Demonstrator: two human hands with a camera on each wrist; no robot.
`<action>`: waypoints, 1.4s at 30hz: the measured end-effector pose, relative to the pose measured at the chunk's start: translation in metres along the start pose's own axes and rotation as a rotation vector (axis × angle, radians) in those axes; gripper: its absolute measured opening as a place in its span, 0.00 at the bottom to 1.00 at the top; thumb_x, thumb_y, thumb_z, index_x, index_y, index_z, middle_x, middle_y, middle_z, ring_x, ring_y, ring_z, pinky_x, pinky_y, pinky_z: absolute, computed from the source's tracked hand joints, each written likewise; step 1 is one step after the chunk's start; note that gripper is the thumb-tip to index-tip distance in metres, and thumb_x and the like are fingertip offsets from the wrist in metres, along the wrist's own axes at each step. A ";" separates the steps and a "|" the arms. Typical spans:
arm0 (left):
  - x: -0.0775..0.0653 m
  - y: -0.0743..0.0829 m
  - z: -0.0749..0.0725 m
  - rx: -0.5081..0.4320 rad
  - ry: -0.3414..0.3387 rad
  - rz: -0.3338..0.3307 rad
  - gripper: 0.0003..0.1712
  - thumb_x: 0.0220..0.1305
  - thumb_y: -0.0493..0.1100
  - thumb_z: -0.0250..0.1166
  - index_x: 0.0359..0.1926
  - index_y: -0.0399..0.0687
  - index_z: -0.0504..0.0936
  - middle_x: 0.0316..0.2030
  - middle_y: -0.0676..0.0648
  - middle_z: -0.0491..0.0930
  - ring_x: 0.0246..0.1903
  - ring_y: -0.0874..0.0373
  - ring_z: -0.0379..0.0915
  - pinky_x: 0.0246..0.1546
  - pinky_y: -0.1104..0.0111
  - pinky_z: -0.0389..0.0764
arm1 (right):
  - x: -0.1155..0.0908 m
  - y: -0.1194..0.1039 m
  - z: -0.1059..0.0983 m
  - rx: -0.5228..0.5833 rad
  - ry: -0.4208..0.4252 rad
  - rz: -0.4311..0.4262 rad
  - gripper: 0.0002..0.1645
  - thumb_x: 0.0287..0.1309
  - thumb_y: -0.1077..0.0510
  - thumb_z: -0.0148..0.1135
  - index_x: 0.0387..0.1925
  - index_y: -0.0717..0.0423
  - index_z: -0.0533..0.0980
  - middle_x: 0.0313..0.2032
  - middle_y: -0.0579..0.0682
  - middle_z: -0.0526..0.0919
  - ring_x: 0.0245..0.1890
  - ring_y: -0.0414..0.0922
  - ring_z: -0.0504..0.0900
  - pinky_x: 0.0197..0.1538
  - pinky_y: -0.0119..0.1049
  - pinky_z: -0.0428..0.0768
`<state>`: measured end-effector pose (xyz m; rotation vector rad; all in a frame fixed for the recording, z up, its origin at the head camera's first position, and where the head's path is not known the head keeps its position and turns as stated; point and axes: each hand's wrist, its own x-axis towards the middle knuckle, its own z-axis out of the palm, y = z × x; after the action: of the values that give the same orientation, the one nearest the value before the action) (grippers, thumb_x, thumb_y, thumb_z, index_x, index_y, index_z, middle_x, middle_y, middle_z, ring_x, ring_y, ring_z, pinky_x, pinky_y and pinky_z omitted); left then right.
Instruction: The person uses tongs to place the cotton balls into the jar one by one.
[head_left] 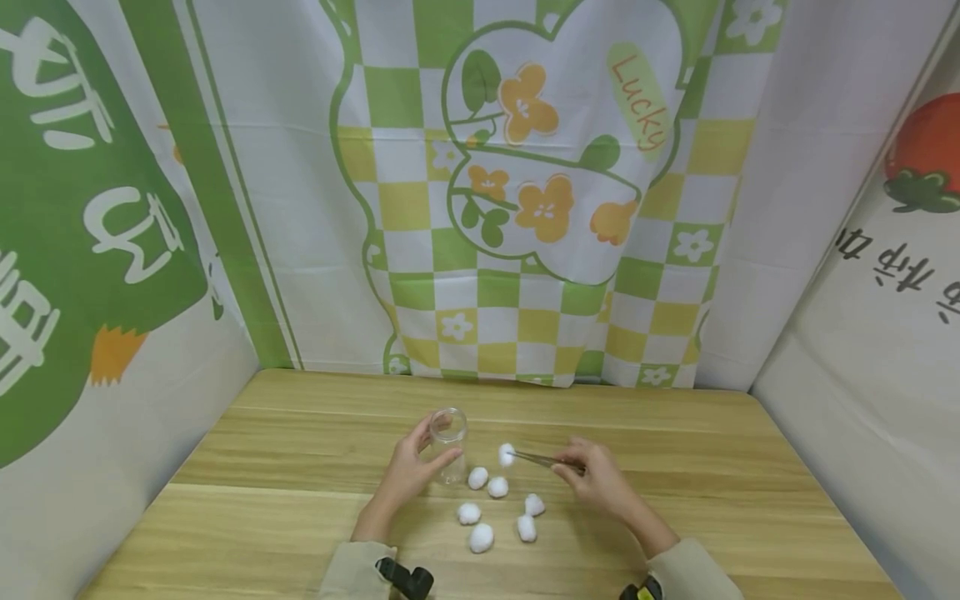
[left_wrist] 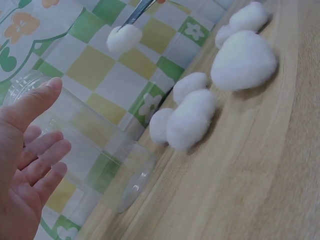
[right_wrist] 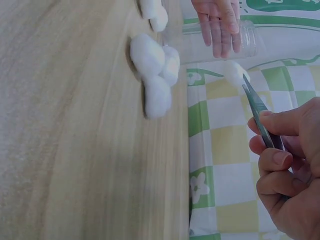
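Note:
My left hand (head_left: pixel 417 463) holds a clear jar (head_left: pixel 450 457) around its side, thumb on one side and fingers on the other. The jar is upright, has an open mouth, and its base appears to be on the table; no cotton shows inside. In my right hand (head_left: pixel 596 479) a pair of metal tweezers (right_wrist: pixel 259 111) is pinched between thumb and fingers. The tweezer tips grip a white cotton ball (left_wrist: pixel 124 39), raised above the table just right of the jar. Several more cotton balls (head_left: pixel 482 538) lie on the table between my hands.
The wooden table (head_left: pixel 300 467) reaches back to a hanging cloth (head_left: pixel 420 333) with green and yellow checks. Printed cloth walls stand at left and right. A pair of loose cotton balls (head_left: pixel 527 527) touch each other nearer the right forearm.

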<state>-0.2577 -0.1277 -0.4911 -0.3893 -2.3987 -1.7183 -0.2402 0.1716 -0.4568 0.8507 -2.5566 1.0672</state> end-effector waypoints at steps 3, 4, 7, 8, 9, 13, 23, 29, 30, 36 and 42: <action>0.000 0.000 0.000 0.000 -0.002 -0.004 0.37 0.58 0.43 0.70 0.66 0.43 0.67 0.62 0.39 0.75 0.66 0.43 0.68 0.71 0.50 0.66 | 0.002 0.000 -0.001 0.012 -0.002 -0.006 0.04 0.54 0.68 0.65 0.32 0.66 0.83 0.22 0.48 0.75 0.22 0.25 0.61 0.22 0.21 0.68; 0.000 0.000 0.000 0.002 -0.002 -0.003 0.37 0.58 0.43 0.70 0.66 0.43 0.67 0.62 0.39 0.75 0.66 0.43 0.68 0.71 0.50 0.66 | 0.003 0.000 -0.001 0.014 0.000 -0.009 0.04 0.53 0.68 0.65 0.32 0.66 0.83 0.22 0.48 0.74 0.21 0.25 0.61 0.21 0.21 0.68; 0.000 0.001 0.000 0.003 0.001 0.002 0.37 0.58 0.43 0.70 0.66 0.43 0.67 0.62 0.39 0.75 0.65 0.43 0.68 0.71 0.50 0.66 | 0.005 0.000 -0.001 0.012 0.010 -0.019 0.04 0.53 0.68 0.65 0.31 0.66 0.83 0.21 0.47 0.73 0.21 0.25 0.60 0.21 0.21 0.67; 0.000 0.001 0.000 0.003 0.003 0.004 0.37 0.57 0.43 0.70 0.66 0.42 0.67 0.62 0.38 0.75 0.65 0.43 0.68 0.70 0.50 0.67 | 0.006 0.000 -0.002 0.013 0.013 -0.018 0.04 0.53 0.68 0.65 0.31 0.66 0.83 0.20 0.46 0.72 0.21 0.25 0.60 0.21 0.20 0.66; 0.000 0.001 0.000 0.002 0.005 0.007 0.37 0.57 0.42 0.70 0.66 0.42 0.67 0.62 0.38 0.75 0.65 0.43 0.69 0.70 0.50 0.67 | 0.007 -0.001 -0.002 0.015 0.017 -0.018 0.04 0.52 0.68 0.66 0.31 0.66 0.83 0.20 0.46 0.72 0.21 0.25 0.60 0.21 0.20 0.66; 0.000 0.002 0.001 -0.002 0.012 0.012 0.36 0.57 0.41 0.70 0.65 0.42 0.68 0.61 0.38 0.75 0.65 0.43 0.69 0.70 0.50 0.68 | 0.009 -0.001 -0.002 0.021 0.035 -0.027 0.04 0.52 0.69 0.66 0.32 0.67 0.83 0.20 0.46 0.72 0.21 0.25 0.60 0.21 0.20 0.66; 0.000 0.001 0.000 -0.001 0.009 0.007 0.36 0.57 0.42 0.70 0.65 0.42 0.68 0.61 0.38 0.75 0.65 0.43 0.69 0.70 0.50 0.67 | 0.011 -0.010 -0.003 -0.005 0.070 -0.123 0.07 0.52 0.70 0.66 0.34 0.68 0.83 0.24 0.49 0.74 0.23 0.23 0.61 0.22 0.21 0.69; 0.000 -0.001 0.000 0.008 0.004 0.000 0.36 0.57 0.43 0.70 0.66 0.43 0.68 0.61 0.38 0.75 0.65 0.43 0.68 0.70 0.50 0.67 | 0.013 -0.015 -0.004 0.007 0.026 -0.093 0.09 0.55 0.68 0.64 0.39 0.66 0.83 0.25 0.50 0.75 0.23 0.24 0.60 0.22 0.21 0.68; 0.000 -0.001 0.000 0.007 0.005 0.000 0.36 0.57 0.44 0.70 0.66 0.43 0.68 0.61 0.38 0.75 0.65 0.43 0.69 0.70 0.50 0.67 | 0.014 -0.016 -0.004 0.007 0.021 -0.091 0.09 0.55 0.68 0.64 0.39 0.66 0.83 0.24 0.49 0.74 0.23 0.24 0.60 0.22 0.21 0.67; 0.000 0.000 0.000 -0.002 0.003 0.001 0.36 0.57 0.43 0.70 0.66 0.43 0.67 0.62 0.38 0.75 0.66 0.43 0.68 0.70 0.50 0.67 | 0.019 -0.019 -0.004 0.011 0.008 -0.076 0.11 0.55 0.67 0.64 0.41 0.64 0.83 0.21 0.46 0.67 0.21 0.25 0.58 0.22 0.20 0.65; -0.001 0.001 0.000 -0.002 0.002 -0.005 0.37 0.57 0.42 0.70 0.66 0.42 0.67 0.62 0.39 0.75 0.66 0.43 0.68 0.71 0.50 0.66 | 0.022 -0.022 -0.005 0.029 0.000 -0.067 0.10 0.56 0.67 0.63 0.40 0.65 0.83 0.20 0.45 0.66 0.21 0.26 0.57 0.21 0.21 0.64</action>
<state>-0.2565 -0.1270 -0.4903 -0.3818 -2.3989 -1.7220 -0.2448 0.1534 -0.4311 0.9367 -2.4992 1.0872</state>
